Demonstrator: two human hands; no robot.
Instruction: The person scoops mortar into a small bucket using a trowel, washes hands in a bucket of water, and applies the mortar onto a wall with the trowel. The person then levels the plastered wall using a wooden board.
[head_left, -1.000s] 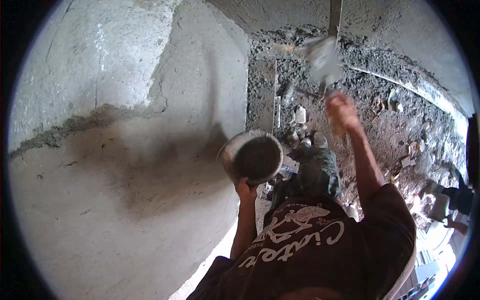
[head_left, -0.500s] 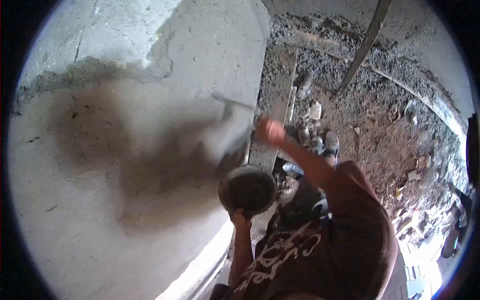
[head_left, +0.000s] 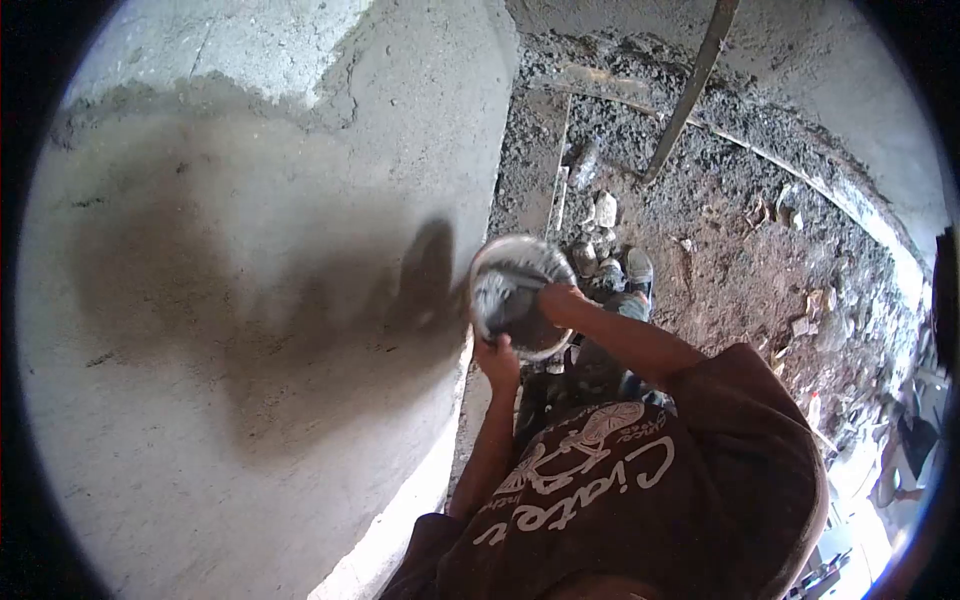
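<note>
A round metal bowl (head_left: 558, 262) hangs beside the plastered wall, tilted so its inside shows. My left hand (head_left: 497, 362) grips the bowl's lower rim. My right hand (head_left: 563, 304) is at the right side of the bowl, closed round the handle of a trowel (head_left: 512, 282), whose blade is inside the bowl. Grey wet material lies in the bowl around the blade, and the handle itself is mostly covered by my fingers.
The grey wall (head_left: 280, 330) fills the left side, with shadows on it. A wooden board (head_left: 692, 92) leans at the top. Rubble and stones (head_left: 605, 210) lie on the dirt floor (head_left: 720, 250). Part of another person (head_left: 915, 445) shows at the far right.
My right hand and the trowel swung from the upper right to the wall, then came down into the bowl. The bowl, held in my left hand, has risen since half a second ago.
</note>
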